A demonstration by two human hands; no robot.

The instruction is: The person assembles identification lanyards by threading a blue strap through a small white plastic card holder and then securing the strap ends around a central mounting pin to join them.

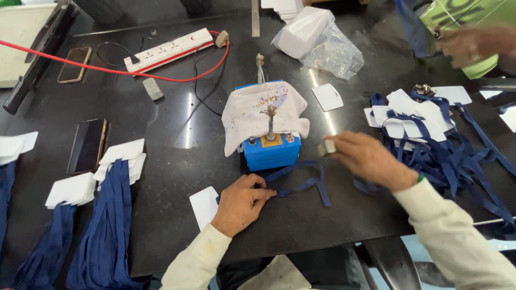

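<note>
L hand (243,203): lower centre of frame, flat on the desk (177,134), fingers (263,192) curled shut, pinching end of a blue strap (303,182); white card (205,207) just beside wrist, partly under it.
R hand (368,159): centre-right, fingers closed on a small pale metal clip (327,147); how tight, can't tell (blurred).
Blue strap: loops on desk btwn both hands, just in front of blue box.
Blue box (271,152): mid-frame, upright metal rod (270,121) on top, stained white cloth (258,110) draped over it.
Strap pile (457,150): right of frame, tangled blue straps w/ white cards, near R hand.
Done bundles (107,225): lower left, blue straps w/ card stacks at top ends.
Phones: one dark (88,145) at left; one (74,64) upper left.
Power strip (169,49): top centre-left, red cable (177,78) curving round it.
Plastic bag (322,43): top centre, white cards inside.
Other person's hand (473,45): top right, on a green bag (473,21).
</note>
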